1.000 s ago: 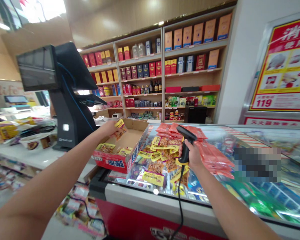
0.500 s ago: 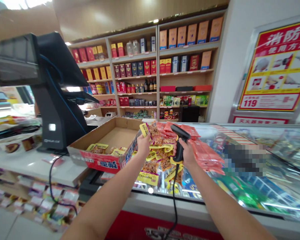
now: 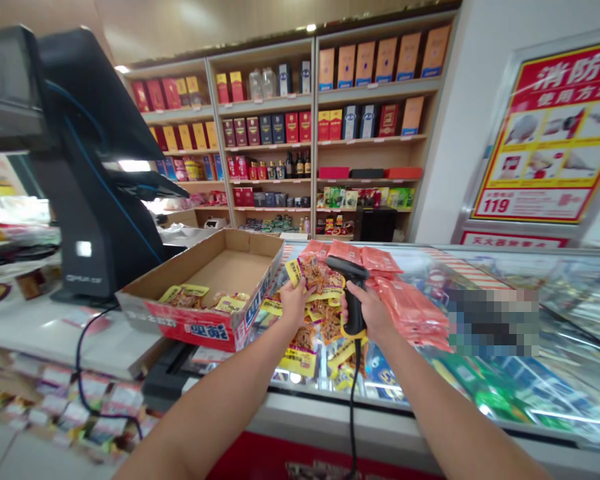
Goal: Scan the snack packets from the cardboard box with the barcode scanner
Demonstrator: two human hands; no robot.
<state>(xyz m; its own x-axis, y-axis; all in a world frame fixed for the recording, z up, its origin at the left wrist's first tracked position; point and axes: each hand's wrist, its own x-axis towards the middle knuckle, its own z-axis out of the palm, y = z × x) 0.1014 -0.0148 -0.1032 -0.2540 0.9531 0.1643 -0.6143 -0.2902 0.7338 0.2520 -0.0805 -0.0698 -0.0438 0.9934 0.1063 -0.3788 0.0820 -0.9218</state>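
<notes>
My left hand point(image 3: 294, 303) is closed on the edge of a yellow snack packet point(image 3: 296, 271) with brown food showing through its clear window. In my right hand point(image 3: 367, 308) is a black and yellow barcode scanner point(image 3: 349, 268), gripped by its handle, its head turned toward the packet. Its cord hangs down past the counter edge. Beneath both hands, several like packets point(image 3: 300, 360) lie in a loose pile on the glass counter. Left of my left hand stands an open cardboard box point(image 3: 195, 327) with a few packets inside at its near end.
Stacked red-orange packets point(image 3: 410, 310) lie right of the scanner on the glass counter point(image 3: 410, 250). A black checkout terminal point(image 3: 95, 200) stands at the left. Shelves point(image 3: 265, 150) with boxes and bottles line the back wall, and a fire-safety poster point(image 3: 550, 140) hangs at the right.
My left hand has lowered slightly with its packet. The scanner has shifted a little left and down, and its head is closer to the packet. The view has turned slightly right.
</notes>
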